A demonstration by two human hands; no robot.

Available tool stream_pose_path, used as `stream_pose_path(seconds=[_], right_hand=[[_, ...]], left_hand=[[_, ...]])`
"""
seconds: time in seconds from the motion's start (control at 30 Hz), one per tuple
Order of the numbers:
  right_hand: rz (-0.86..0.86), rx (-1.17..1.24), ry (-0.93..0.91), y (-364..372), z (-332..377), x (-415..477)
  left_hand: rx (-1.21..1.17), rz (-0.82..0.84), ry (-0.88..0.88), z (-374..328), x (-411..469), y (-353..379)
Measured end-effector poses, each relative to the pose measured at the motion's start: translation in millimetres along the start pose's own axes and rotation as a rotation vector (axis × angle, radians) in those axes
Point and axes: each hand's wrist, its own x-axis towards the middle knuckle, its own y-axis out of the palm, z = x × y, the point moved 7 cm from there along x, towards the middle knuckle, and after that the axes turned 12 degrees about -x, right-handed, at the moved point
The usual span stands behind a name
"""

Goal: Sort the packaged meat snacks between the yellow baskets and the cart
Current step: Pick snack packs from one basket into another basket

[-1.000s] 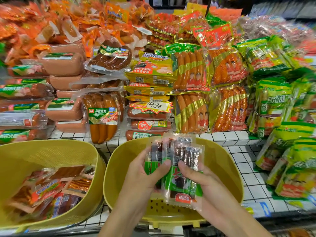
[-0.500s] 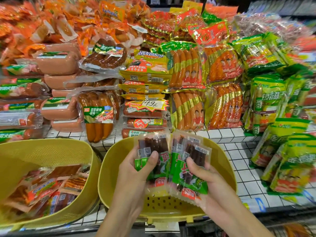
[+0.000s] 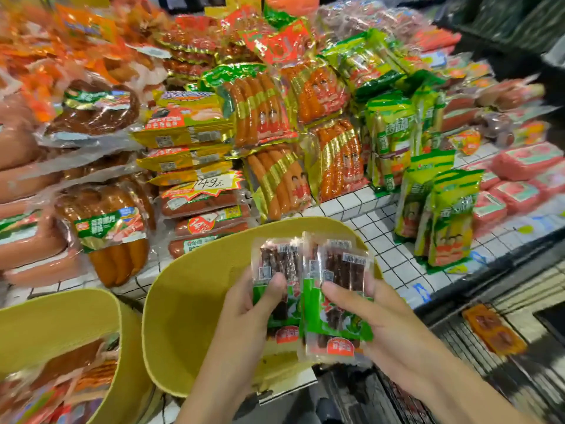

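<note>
**Two hands, each pinching meat-stick packs over a basket**

Left hand [image 3: 244, 310] and right hand [image 3: 377, 316] each grip clear, green-labelled packs of dark meat sticks. The thumb presses on the front and the fingers curl behind. The left pack [image 3: 276, 261] and right pack [image 3: 336, 301] stand upright with labels toward the camera, and their edges overlap between the two thumbs. The right hand appears to hold two fanned packs, though the count is uncertain. Held face-on and side by side, the labels can be read and compared, which probably serves the sorting decision. Both packs hang above the basket [image 3: 189, 295] directly below the hands and do not visibly touch its rim. A second basket [image 3: 61, 316], left of the left hand, contains other packs. The cart [image 3: 477, 381] lies right of and below the right hand, with an orange pack [image 3: 492, 333] on its wire. Shelf stock [image 3: 263, 114] rises beyond the fingertips.
</note>
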Motion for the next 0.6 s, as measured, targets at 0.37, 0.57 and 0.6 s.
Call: stream_pose_path(seconds=[0.37, 0.57, 0.6], right_hand=[[-0.733, 0.505, -0.158, -119, -83, -172], [-1.134, 0.466, -0.156, -204, -159, -264], [-1.156, 0.48, -0.142, -217, -174, -270]], left_hand=[[0.077, 0.423, -0.193, 61, -55, 122], [0.315, 0.653, -0.383, 169, -72, 212], [0.354, 0.651, -0.399, 188, -69, 223]])
